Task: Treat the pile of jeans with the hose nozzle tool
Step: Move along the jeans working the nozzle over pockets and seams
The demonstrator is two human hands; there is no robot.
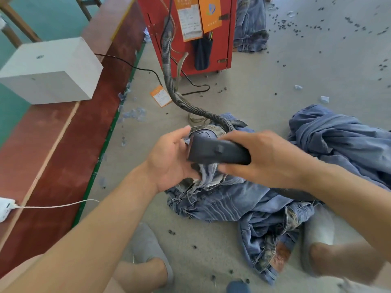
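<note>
Gripping the nozzle [219, 152], the right hand [268, 157] treats jeans [211, 178] seemingly bunched in the left hand [169, 159]; next, shift along the cloth.

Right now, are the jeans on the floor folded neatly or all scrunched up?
Scrunched up. The jeans lie crumpled in a heap, and the left hand grips a bunched part.

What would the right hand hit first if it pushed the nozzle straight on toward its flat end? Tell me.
Probably the left hand. The right hand aims the nozzle tool leftward, where the left hand's palm and a bunched fold of jeans sit at its mouth; depth is unclear.
</note>
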